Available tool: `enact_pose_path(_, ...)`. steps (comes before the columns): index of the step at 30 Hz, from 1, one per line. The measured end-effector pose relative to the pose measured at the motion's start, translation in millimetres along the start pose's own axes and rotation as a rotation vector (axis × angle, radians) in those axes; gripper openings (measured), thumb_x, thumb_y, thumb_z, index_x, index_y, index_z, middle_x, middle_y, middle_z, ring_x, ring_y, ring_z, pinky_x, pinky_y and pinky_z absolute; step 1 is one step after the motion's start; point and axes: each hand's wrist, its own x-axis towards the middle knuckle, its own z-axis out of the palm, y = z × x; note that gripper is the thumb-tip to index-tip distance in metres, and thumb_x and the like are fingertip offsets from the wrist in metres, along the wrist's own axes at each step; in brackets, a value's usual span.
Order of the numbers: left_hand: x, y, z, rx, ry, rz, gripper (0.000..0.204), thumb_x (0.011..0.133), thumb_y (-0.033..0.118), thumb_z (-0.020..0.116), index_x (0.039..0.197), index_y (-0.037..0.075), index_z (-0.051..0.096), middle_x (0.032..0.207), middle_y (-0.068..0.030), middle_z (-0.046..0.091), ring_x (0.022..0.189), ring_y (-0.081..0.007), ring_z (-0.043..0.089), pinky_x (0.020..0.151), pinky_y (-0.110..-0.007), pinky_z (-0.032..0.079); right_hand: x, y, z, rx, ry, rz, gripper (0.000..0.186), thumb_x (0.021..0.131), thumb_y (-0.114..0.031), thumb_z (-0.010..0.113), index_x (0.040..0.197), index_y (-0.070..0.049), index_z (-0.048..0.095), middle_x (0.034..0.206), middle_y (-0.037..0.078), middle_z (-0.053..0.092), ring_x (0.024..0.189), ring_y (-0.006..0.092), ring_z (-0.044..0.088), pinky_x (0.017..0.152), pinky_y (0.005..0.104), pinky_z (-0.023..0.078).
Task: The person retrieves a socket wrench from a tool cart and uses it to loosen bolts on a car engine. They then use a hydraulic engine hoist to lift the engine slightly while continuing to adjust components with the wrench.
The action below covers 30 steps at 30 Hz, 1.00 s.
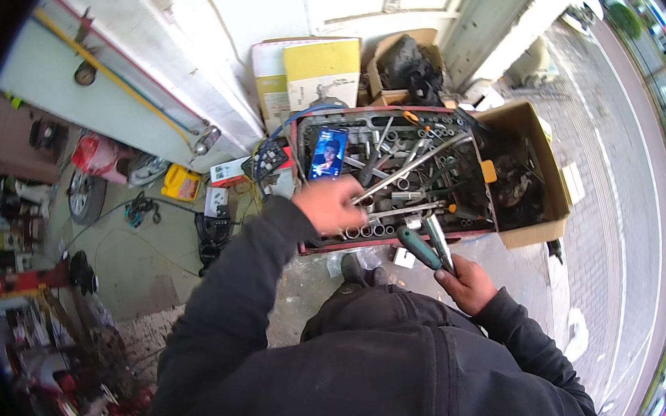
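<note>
My left hand (331, 206) is over the left part of a tool tray (486, 184), its fingers apart and slightly blurred. The near end of a long metal bar (418, 165) lies at its fingertips; whether they touch it I cannot tell. Spanners, ring-ended tools and sockets fill the tray around the bar. A phone (328, 153) with a lit screen rests on the tray's left side. In front of the tray, my right hand (467, 283) is closed around a dark green handle (418, 248) and a silver metal tube (437, 239), held side by side.
An open cardboard box (550, 153) with dark contents adjoins the tray's right side. Behind stand yellow-and-white cartons (324, 71) and a box with black plastic (409, 68). A yellow jug (181, 182), cables and a wheel (88, 195) are on the floor at left. Paving runs along the right.
</note>
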Motion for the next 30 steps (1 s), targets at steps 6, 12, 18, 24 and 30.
enact_pose_path(6,-78.9,47.8,139.5,-0.951,0.196,0.234,0.034,0.114,0.027,0.059,0.135,0.000,0.062,0.116,-0.0050,0.066,0.095,-0.0126,0.062,0.090,-0.032,0.054,44.2,-54.1,9.9,0.540,-0.277,-0.123,0.018,0.109,-0.016,0.058,0.113,0.000,0.064,0.087,0.005,0.071,0.075,0.0131,0.067,0.066,0.0308,0.054)
enact_pose_path(12,-145.9,38.7,184.2,-0.903,0.802,0.094,0.024,0.113,0.024,0.059,0.118,0.001,0.067,0.097,-0.0018,0.068,0.086,-0.0100,0.062,0.077,-0.031,0.053,60.5,-100.0,62.5,0.528,-0.644,-0.199,0.020,0.111,-0.014,0.056,0.117,0.002,0.066,0.094,0.008,0.073,0.076,0.0142,0.072,0.068,0.0286,0.057)
enact_pose_path(18,-222.6,33.9,209.0,-1.266,1.080,-0.105,0.036,0.110,0.022,0.063,0.139,0.002,0.062,0.117,-0.0029,0.069,0.105,-0.0108,0.061,0.094,-0.034,0.052,58.6,-146.1,118.8,0.240,-0.871,-0.319,0.025,0.109,-0.021,0.062,0.099,0.003,0.066,0.081,0.007,0.069,0.071,0.0151,0.068,0.063,0.0351,0.053)
enact_pose_path(24,-327.6,39.8,195.6,0.184,1.315,-0.415,0.058,0.096,0.040,0.073,0.144,0.010,0.060,0.130,-0.0126,0.064,0.124,-0.0275,0.060,0.101,-0.044,0.045,61.3,-200.4,154.3,-0.569,-0.899,-1.002,0.029,0.098,-0.030,0.064,0.096,-0.002,0.068,0.085,0.027,0.070,0.085,0.0495,0.069,0.077,0.0579,0.054)
enact_pose_path(30,-343.7,-9.1,185.5,-0.008,0.684,-0.429,0.044,0.098,0.051,0.069,0.107,0.008,0.073,0.093,-0.0196,0.075,0.089,-0.0437,0.072,0.076,-0.053,0.056,54.0,-262.1,199.1,-0.883,-0.968,-1.157,0.035,0.098,-0.041,0.066,0.102,-0.006,0.073,0.089,0.026,0.073,0.086,0.0454,0.072,0.077,0.0571,0.056)
